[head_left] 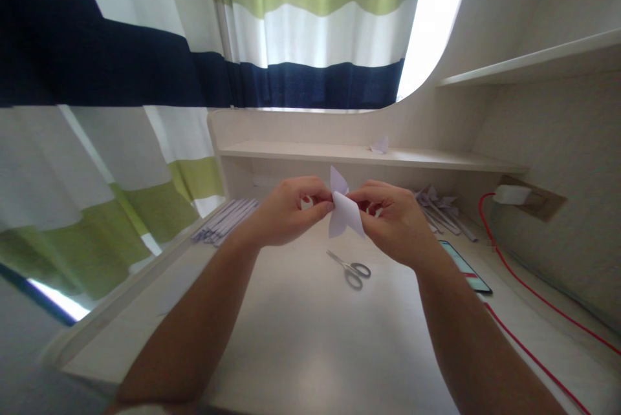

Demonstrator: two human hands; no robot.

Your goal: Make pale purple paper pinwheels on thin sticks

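A white paper pinwheel-like shape point(347, 211) with pointed flaps is held up above the desk, between both hands. My left hand point(295, 208) pinches its left side between thumb and fingers. From the other side, my right hand point(391, 214) grips it, with the fingertips partly hidden behind a paper flap. Below the paper, a pair of scissors point(350, 269) with grey handles lies on the desk, its blades pointing to the far left.
Rolled paper sticks point(228, 218) lie at the left; paper sticks with folded pieces point(441, 208) lie at the right. A phone point(466, 266) rests beside my right forearm, near a red cable point(524, 289) and a white charger point(512, 194). A folded paper piece point(380, 145) sits on the shelf point(301, 151).
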